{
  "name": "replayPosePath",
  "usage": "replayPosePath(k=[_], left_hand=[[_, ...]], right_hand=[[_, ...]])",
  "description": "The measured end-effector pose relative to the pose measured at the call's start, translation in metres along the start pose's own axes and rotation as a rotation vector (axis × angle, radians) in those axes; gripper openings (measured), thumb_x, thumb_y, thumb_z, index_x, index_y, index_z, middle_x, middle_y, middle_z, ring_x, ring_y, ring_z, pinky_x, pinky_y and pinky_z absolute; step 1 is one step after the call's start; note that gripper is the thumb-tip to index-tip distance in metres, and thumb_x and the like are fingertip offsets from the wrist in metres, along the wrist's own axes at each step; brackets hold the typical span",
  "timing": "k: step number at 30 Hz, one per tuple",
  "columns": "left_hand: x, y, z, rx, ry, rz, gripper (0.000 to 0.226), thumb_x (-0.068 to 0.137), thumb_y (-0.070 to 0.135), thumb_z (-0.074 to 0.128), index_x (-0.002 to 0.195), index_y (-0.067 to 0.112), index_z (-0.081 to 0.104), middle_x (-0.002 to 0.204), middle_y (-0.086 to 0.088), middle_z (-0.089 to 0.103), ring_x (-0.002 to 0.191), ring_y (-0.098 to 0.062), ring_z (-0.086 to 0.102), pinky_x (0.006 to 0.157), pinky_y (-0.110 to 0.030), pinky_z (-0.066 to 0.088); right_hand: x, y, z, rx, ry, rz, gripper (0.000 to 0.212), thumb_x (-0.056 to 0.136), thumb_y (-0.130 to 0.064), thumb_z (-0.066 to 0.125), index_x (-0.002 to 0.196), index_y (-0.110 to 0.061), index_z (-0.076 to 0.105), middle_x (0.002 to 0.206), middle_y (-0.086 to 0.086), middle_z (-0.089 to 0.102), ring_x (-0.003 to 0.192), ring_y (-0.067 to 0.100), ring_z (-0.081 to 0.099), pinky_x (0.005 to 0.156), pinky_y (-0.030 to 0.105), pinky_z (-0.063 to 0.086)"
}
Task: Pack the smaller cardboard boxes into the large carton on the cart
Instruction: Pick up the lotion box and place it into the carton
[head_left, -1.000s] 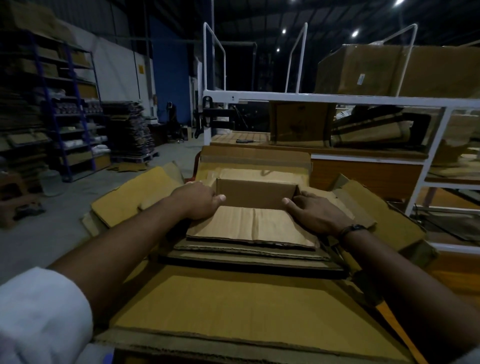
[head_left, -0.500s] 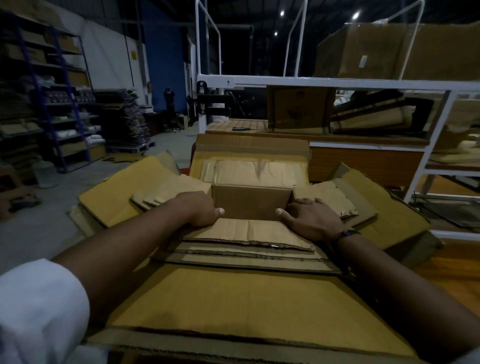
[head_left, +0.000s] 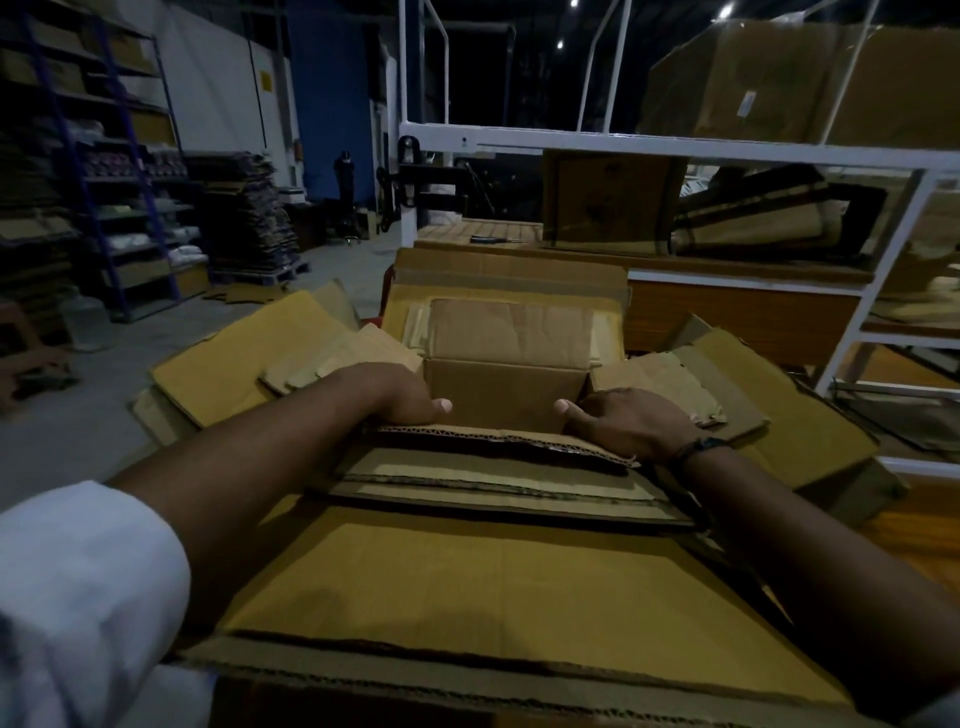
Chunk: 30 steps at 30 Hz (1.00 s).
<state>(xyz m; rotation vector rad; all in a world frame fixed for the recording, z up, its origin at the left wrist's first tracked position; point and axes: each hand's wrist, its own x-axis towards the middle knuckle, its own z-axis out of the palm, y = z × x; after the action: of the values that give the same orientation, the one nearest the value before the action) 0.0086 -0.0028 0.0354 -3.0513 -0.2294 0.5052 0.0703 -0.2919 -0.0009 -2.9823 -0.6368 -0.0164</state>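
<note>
A small open cardboard box (head_left: 506, 387) sits down inside the large carton, its four flaps spread outward. My left hand (head_left: 400, 397) grips its left side and my right hand (head_left: 631, 423) grips its right side, thumbs over the near flap's corrugated edge (head_left: 498, 439). The large carton's near flap (head_left: 493, 587) lies flat towards me; its left flap (head_left: 234, 369), right flap (head_left: 810, 436) and far flap (head_left: 509, 275) hang open. The edges of other small boxes (head_left: 493, 480) show just below the near flap. The cart is hidden under the carton.
A white metal frame rack (head_left: 675, 148) with a wooden shelf and big cartons stands right behind the large carton. Blue shelving (head_left: 104, 171) and a stack of flat cardboard (head_left: 244, 218) line the left. Grey floor (head_left: 78, 426) lies open at left.
Both hands have pushed the small box lower into the large carton. Its near flap now shows edge-on, and its far flap has folded back. The view has tilted down and closer.
</note>
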Motion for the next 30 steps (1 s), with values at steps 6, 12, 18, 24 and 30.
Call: replayPosePath(k=[6,12,18,24,30], left_hand=[[0.0,-0.004,0.0,-0.037,-0.057,0.003,0.077,0.102,0.072,0.027,0.152,0.017,0.051,0.159,-0.009,0.046,0.145,-0.03,0.043,0.118,-0.048,0.035],[-0.01,0.008,0.03,-0.048,0.06,-0.069,0.106,0.088,0.089,0.012,0.165,0.017,0.02,0.172,-0.015,0.01,0.158,-0.037,0.006,0.125,-0.056,0.014],[-0.02,0.008,0.055,-0.049,0.233,0.061,0.1,0.087,0.088,0.0,0.158,0.03,0.041,0.171,-0.02,0.006,0.158,-0.041,-0.003,0.125,-0.057,-0.004],[-0.023,0.01,0.06,-0.079,0.306,0.054,0.104,0.083,0.092,0.004,0.153,0.03,0.05,0.171,-0.019,0.007,0.157,-0.042,-0.005,0.122,-0.059,-0.006],[-0.024,0.013,0.063,-0.072,0.325,0.048,0.104,0.083,0.093,0.004,0.154,0.03,0.047,0.171,-0.021,0.01,0.157,-0.043,-0.002,0.123,-0.059,-0.003]], right_hand=[[0.002,0.0,0.001,-0.017,-0.017,0.022,0.089,0.089,-0.088,0.01,0.105,-0.027,0.073,0.105,0.004,0.073,0.092,0.019,0.064,0.086,0.036,0.054],[-0.023,-0.008,0.012,-0.139,0.093,-0.046,0.076,0.102,-0.07,0.01,0.136,-0.03,0.066,0.154,0.007,0.05,0.143,0.023,0.04,0.12,0.041,0.025],[-0.037,-0.019,0.007,-0.156,0.058,-0.093,0.072,0.103,-0.066,0.012,0.139,-0.029,0.061,0.151,0.005,0.052,0.141,0.022,0.041,0.12,0.05,0.022],[-0.057,-0.066,0.017,0.017,-0.04,-0.174,0.061,0.103,-0.068,0.014,0.125,-0.027,0.054,0.126,0.001,0.06,0.11,0.015,0.05,0.111,0.047,0.034],[-0.058,-0.086,0.018,-0.032,-0.015,-0.147,0.065,0.101,-0.071,0.013,0.134,-0.028,0.048,0.13,0.004,0.059,0.113,0.022,0.053,0.1,0.046,0.04]])
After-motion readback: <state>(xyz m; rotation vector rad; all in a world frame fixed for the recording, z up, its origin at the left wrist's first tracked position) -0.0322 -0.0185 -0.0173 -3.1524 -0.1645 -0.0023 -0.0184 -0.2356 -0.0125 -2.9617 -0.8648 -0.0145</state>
